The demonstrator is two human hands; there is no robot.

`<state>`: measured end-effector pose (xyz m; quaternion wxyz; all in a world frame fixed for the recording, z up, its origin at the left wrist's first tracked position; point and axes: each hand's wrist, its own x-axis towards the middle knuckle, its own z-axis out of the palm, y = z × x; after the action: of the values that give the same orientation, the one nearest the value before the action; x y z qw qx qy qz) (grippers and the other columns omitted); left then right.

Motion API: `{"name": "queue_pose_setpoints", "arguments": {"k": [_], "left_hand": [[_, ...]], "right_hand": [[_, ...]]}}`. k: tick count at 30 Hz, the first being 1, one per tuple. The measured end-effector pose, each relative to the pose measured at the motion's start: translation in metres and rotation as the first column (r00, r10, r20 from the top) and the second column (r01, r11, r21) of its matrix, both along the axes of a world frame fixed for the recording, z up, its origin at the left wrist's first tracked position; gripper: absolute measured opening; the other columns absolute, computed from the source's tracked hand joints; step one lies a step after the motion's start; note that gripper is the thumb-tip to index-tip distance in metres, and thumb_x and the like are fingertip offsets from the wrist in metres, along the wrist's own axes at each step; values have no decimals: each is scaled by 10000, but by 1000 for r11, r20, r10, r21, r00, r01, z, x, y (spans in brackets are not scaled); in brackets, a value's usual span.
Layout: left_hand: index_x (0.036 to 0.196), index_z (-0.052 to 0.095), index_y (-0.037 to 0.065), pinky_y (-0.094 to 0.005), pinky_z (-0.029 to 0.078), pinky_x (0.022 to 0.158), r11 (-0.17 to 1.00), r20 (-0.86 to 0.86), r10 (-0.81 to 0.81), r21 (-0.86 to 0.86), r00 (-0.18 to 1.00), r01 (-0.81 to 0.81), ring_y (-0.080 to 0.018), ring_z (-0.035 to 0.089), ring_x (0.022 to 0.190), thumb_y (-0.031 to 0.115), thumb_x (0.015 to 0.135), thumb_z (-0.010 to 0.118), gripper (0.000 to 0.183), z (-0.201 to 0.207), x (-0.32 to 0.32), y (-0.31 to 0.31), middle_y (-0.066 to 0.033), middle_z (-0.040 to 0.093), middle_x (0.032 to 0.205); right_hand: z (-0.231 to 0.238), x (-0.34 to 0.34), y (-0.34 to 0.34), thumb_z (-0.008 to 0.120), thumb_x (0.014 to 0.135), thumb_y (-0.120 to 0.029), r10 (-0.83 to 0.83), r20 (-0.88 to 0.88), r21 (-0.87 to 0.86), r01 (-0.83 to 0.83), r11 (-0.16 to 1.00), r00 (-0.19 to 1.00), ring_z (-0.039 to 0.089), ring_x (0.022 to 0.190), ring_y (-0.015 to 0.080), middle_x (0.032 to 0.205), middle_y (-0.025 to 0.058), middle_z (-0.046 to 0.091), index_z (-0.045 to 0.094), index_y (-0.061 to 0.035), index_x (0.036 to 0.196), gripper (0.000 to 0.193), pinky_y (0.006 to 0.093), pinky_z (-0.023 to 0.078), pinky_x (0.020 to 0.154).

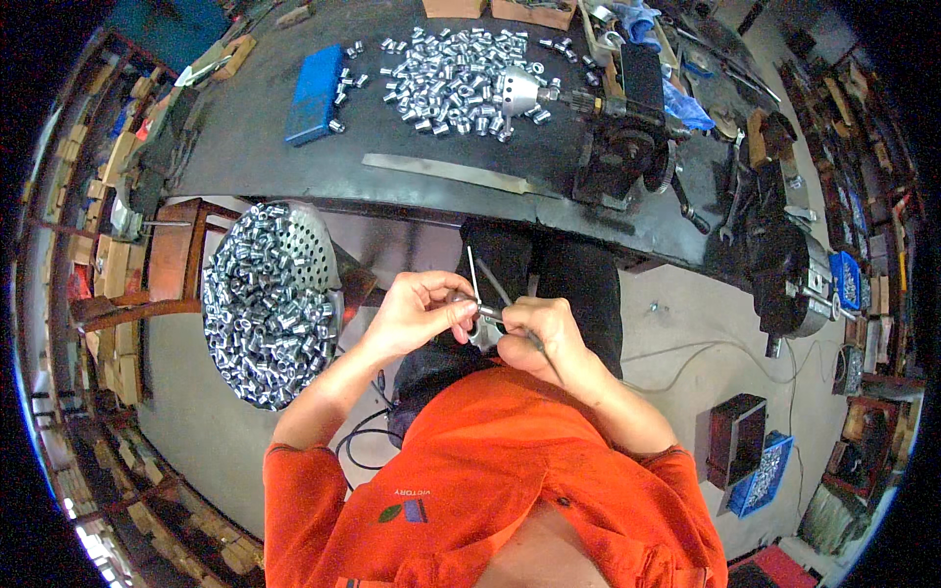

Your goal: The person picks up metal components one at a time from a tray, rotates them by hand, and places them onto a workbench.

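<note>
In front of my lap, my left hand (423,312) is closed in a pinch on a small shiny metal fitting (459,297), mostly covered by the fingers. Close beside it, my right hand (541,333) is wrapped round a slim grey metal tool (498,285) whose bar sticks out past the fingers. The tool's exact kind is hard to make out. A thin pale rod (472,271) rises between the hands. Left of my left arm stands an oval perforated metal basket (312,245) heaped with silvery metal fittings (265,323).
Ahead is a dark workbench (245,167) with a pile of metal fittings (446,83), a blue box (316,95), a flat metal strip (446,172) and a dark machine (627,147). A wooden chair (174,257) is at left. At right, a blue crate (763,476) sits on the floor.
</note>
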<state>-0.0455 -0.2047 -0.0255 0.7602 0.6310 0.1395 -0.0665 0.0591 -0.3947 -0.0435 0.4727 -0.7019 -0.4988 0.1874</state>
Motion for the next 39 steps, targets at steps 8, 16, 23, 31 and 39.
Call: {"name": "queue_pose_setpoints", "arguments": {"k": [8, 16, 23, 31, 39], "left_hand": [[896, 615, 24, -282, 464, 528, 474, 347, -53, 834, 936, -282, -150, 587, 596, 41, 706, 677, 200, -10, 7, 26, -58, 605, 804], [830, 613, 91, -389, 483, 535, 259, 349, -87, 912, 933, -317, -299, 590, 623, 88, 585, 691, 257, -20, 10, 25, -68, 542, 756], [864, 604, 95, -388, 459, 511, 227, 364, -272, 924, 891, -308, -289, 564, 574, 135, 582, 701, 301, -22, 11, 19, -68, 497, 720], [895, 622, 85, -395, 497, 595, 233, 246, -265, 955, 932, -186, -283, 626, 690, 152, 633, 659, 273, -31, 37, 27, -83, 629, 777], [994, 647, 87, -422, 505, 663, 110, 332, -125, 941, 935, -319, -327, 641, 728, 175, 684, 639, 322, -28, 169, 91, -145, 652, 797]], "right_hand": [[25, 9, -16, 620, 627, -91, 56, -47, 121, -49, 991, 997, 424, 471, 269, 557, 97, 384, 376, -48, 574, 254, 354, 310, 441], [39, -6, -13, 634, 642, -168, 246, -52, 228, -228, 947, 968, 394, 493, 281, 582, 88, 350, 343, -57, 601, 313, 374, 280, 442], [22, -8, 14, 645, 603, -73, 157, -85, 126, -146, 981, 984, 481, 519, 303, 563, 102, 429, 415, -47, 611, 232, 384, 361, 476], [3, 11, 4, 626, 635, -98, 54, -5, 134, -53, 990, 999, 480, 496, 270, 567, 86, 427, 443, -59, 598, 192, 368, 366, 466], [8, 14, -25, 546, 569, 6, -165, 43, 239, 150, 959, 985, 383, 443, 244, 515, 90, 353, 364, -39, 536, 190, 339, 278, 420]]}}
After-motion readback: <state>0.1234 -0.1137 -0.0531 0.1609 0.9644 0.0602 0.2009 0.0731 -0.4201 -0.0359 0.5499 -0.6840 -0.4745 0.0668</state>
